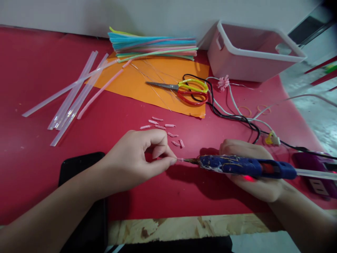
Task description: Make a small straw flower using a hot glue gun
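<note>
A: Where's the pink piece [180, 159]?

B: Between the hands, over the red table [147, 203]. The left hand [142, 158] has thumb and forefinger pinched together on one end; the other end seems to meet the nozzle [192, 160].

A: And the right hand [260, 188]?

B: Closed round the glue gun [237, 166]. The trigger is hidden, so I can't tell whether it's pressed.

A: How would you do this well?

B: Grip the far end, keep fingertips clear of the hot metal, and squeeze out just a dot. Something that thin would probably flood easily.

A: What are the materials like?

B: The piece looks fuzzy, like the short pink bits [170, 125] scattered behind it. The pipe cleaners [152, 44] are long, soft and bundled. The glue sticks [70, 88] are smooth, cloudy rods, crossed in a loose pile. The gun's blue plastic is crusted with strings of glue, and the scissors [173, 87] lie on flat orange paper [126, 84].
</note>
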`<state>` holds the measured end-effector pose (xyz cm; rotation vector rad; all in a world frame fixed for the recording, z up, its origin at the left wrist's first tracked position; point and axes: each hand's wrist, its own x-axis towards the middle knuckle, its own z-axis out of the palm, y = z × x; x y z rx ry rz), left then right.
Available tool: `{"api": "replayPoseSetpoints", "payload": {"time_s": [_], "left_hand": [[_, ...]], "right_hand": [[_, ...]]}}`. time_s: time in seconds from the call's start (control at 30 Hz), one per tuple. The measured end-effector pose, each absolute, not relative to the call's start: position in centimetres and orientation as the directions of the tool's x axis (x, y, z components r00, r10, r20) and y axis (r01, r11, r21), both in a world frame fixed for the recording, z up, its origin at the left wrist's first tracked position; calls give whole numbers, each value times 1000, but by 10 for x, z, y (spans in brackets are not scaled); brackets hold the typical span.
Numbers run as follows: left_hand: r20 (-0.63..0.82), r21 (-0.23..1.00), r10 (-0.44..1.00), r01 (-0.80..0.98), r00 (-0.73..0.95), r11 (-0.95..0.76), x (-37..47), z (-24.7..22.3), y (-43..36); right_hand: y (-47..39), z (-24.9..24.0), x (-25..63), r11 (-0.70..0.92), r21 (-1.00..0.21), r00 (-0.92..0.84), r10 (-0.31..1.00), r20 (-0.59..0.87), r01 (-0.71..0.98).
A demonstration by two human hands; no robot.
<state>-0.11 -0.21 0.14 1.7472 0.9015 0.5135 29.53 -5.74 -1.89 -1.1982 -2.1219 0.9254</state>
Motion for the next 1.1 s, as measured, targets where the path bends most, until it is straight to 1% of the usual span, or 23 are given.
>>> {"api": "replayPoseSetpoints", "payload": {"time_s": [0.2,0.4,0.93,1.1], "left_hand": [[-94,926,782,344,616,-159,0,3,-2],[-80,921,782,347,618,-179,0,1,-2],[-77,924,781,340,619,-178,-1,1,-1],[-72,921,797,346,599,-176,-2,1,-1]], "right_hand": [[-58,-20,295,372,-756,-458,882,107,539],[-56,-16,292,382,-783,-470,873,132,490],[-58,-19,296,373,-781,-460,879,126,501],[-57,-18,294,389,-782,-442,882,163,487]]}}
